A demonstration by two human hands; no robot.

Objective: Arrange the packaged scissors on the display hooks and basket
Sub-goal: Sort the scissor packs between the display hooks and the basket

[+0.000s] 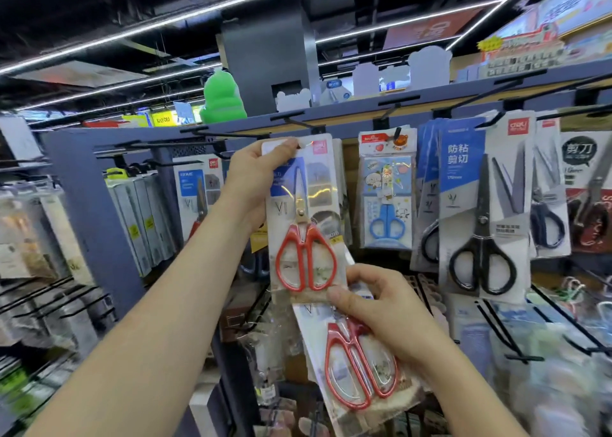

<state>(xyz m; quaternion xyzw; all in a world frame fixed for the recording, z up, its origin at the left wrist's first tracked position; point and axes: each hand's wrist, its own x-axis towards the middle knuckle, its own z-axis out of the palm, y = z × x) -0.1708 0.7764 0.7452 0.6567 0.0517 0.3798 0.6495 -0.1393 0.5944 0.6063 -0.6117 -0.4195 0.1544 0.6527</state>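
My left hand (256,171) pinches the top of a pack of red-handled scissors (306,224), holding it up against the black display hooks (291,120) under the shelf rail. Whether the pack hangs on a hook I cannot tell. Below it, my right hand (374,307) grips a second, tilted pack of red-handled scissors (357,367) by its upper part.
To the right hang a blue children's scissors pack (387,201) and black scissors packs (480,221). More packs (197,198) hang at left. Wire baskets (530,330) with goods sit lower right. A green plush toy (223,97) stands on the top shelf.
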